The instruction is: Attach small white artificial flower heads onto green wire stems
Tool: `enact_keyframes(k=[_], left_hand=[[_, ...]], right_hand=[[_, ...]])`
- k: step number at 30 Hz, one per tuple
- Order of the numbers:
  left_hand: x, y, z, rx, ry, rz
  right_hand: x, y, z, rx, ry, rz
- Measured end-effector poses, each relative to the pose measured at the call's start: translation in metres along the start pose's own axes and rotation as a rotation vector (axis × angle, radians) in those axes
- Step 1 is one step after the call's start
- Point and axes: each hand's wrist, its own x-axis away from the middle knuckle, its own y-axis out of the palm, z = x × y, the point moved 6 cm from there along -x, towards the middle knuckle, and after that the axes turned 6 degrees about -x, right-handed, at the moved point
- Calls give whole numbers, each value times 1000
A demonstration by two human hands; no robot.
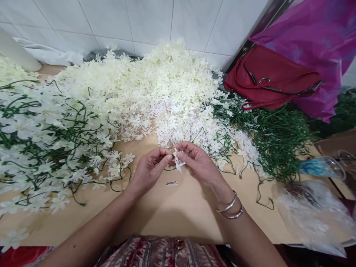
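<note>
Wore patterned top at bottom edge, two metal bangles on right wrist. Held white flower up between both hands, over bench. Pinched it at its left side with left hand, fingers together; could not tell whether on petal or stem. Clamped right hand on its right side, thumb against fingers. Saw green stem curving under left hand, small pale piece lying on bench just nearer the camera. Made out bluish marks on purple bag, too blurred to call lettering; same with blue-and-clear item at right. Logged light wood-look bench, heaped along back with cream-white flowers. Had flowers on green stems piled left, tangle of green stems right, red handbag behind tangle, clear plastic bag near right corner. Saw pale tiled wall at back.
</note>
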Motion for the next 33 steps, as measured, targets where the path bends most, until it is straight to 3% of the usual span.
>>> enact_keyframes(k=[16, 28, 30, 33], left_hand=[[2, 1, 2, -185, 58, -10], [0, 2, 0, -71, 45, 36], [0, -2, 3, 9, 38, 72], [2, -19, 7, 64, 52, 228]], right_hand=[[-2, -2, 4, 10, -39, -3], [-8, -1, 3, 63, -73, 41], [-6, -7, -5, 104, -114, 105], [2, -18, -20, 177, -189, 195]])
